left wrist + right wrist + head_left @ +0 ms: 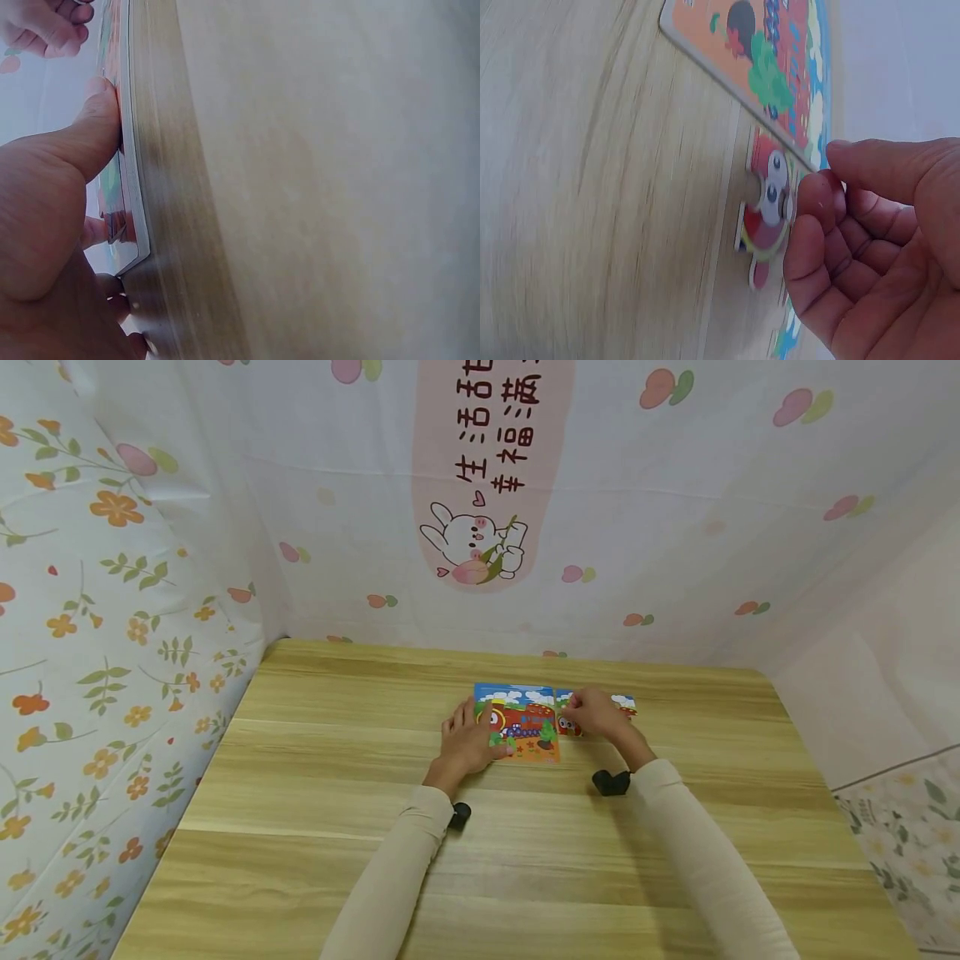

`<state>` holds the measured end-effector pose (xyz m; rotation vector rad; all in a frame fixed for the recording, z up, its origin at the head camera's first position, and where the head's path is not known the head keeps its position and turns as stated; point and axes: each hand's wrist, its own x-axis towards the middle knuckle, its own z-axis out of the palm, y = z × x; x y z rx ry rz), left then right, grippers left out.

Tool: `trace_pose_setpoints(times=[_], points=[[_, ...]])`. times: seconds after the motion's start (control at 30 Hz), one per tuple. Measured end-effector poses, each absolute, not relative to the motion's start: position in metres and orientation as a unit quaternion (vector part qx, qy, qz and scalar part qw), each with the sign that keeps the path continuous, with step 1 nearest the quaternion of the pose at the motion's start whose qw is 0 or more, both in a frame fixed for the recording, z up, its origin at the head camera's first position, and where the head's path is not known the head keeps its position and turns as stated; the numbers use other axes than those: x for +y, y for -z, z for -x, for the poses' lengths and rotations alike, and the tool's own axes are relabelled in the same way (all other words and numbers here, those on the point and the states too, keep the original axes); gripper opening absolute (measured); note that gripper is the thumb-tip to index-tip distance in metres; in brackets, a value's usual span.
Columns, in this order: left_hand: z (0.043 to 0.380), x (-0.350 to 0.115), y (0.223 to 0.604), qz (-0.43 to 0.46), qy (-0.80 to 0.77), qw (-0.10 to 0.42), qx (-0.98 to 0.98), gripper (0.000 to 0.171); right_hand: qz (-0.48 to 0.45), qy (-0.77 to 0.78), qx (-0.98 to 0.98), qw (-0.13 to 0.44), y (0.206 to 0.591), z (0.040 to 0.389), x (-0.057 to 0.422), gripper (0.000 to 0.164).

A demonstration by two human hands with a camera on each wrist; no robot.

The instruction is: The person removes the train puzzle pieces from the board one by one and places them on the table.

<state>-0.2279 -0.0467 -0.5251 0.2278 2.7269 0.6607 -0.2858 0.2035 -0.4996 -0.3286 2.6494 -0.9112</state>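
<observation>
Head view: the board (528, 724) lies near the table's (480, 893) far edge, pieces (567, 727) just beside its right edge; the left hand (467, 743) rests loosely open at its left edge. Left wrist view: that hand's thumb (99, 124) touches the board. Right wrist view: the right hand (889, 251) curls near the pieces, thumb close to forefinger; whether it pinches one, I cannot tell.

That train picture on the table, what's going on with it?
A person's left-hand grip rests on a flat, rectangular, colourful board with a red train. Their right-hand grip is curled, close to a red jigsaw-shaped piece with two big white eyes, just beside the board. It's all at a pale wooden table. I can't tell whether the right-hand grip is pinching anything.
</observation>
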Motion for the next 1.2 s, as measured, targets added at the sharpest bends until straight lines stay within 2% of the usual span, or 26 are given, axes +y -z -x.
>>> trace_pose_setpoints(times=[0.2, 0.5, 0.7, 1.2], points=[[0.227, -0.046, 0.523, -0.081, -0.232, 0.159, 0.956, 0.089, 0.133, 0.33, 0.921, 0.16, 0.504, 0.286, 0.188, 0.026], [0.229, -0.047, 0.526, -0.076, -0.231, 0.162, 0.956, 0.091, 0.157, 0.313, 0.928, 0.131, 0.508, 0.284, 0.159, 0.02], [0.232, -0.047, 0.53, -0.077, -0.234, 0.174, 0.954, 0.092, 0.18, 0.273, 0.934, 0.148, 0.509, 0.284, 0.143, 0.026], [0.229, -0.047, 0.524, -0.081, -0.226, 0.164, 0.957, 0.089, 0.145, 0.259, 0.939, 0.176, 0.51, 0.285, 0.129, 0.019]])
